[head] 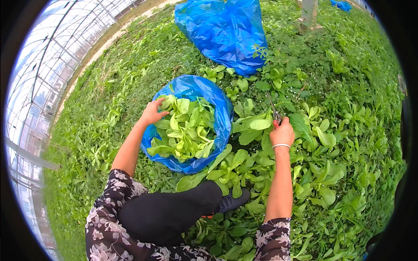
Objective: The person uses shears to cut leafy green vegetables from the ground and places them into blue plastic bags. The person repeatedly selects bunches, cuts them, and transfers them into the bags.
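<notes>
A round container lined with a blue plastic bag [223,107] stands on the ground before me, filled with cut leafy greens [186,130]. At its left rim my left hand [155,111] rests on the outermost leaves with thumb and fingers apart; whether it grips a leaf is hard to tell. My right hand [281,132], with a white band at the wrist, is closed around a cutting tool with red on its handle [277,117], probably scissors. The tool's dark, narrow blade points up and away among the plants. Broad-leaved green plants [258,124] stand just left of it.
A large filled blue plastic bag [228,36] stands beyond the container. Leafy plants [323,176] and low weeds cover the ground around me. A post [308,13] rises at the top right, with another blue bag [341,5] farther off. The greenhouse frame [39,78] runs along the left.
</notes>
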Available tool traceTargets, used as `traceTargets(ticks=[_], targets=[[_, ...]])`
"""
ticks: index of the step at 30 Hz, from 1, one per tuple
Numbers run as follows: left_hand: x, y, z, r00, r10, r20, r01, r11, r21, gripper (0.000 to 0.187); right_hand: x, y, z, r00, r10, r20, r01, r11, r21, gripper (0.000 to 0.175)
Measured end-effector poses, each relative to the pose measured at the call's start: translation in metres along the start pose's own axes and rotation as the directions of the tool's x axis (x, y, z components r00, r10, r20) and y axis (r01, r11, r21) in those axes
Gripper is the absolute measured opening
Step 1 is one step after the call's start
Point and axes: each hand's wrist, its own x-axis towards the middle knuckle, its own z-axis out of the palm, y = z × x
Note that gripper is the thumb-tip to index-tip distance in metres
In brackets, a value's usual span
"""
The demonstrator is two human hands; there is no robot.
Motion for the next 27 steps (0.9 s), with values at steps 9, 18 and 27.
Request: traceTargets(ticks=[9,18,27], targets=[[-0.047,-0.004,-0.029,0.873,-0.362,-0.327,0.015,0.689,-0.725,0.010,-0.002,-0.118,-0.121,0.873,-0.303,-0.382,0.413,0.876,0.248,0.027],[-0.056,0.011,-0.032,0.956,-0.282,-0.075,0.205,0.830,-0.518,0.035,-0.040,-0.213,-0.107,0.856,-0.501,-0.124,0.459,0.630,0.626,0.028],[-0.079,-0.068,0.012,0.862,-0.469,-0.193,0.497,0.857,0.138,0.064,-0.087,-0.111,0.003,0.946,-0.124,0.301,0.030,0.954,0.299,0.046]])
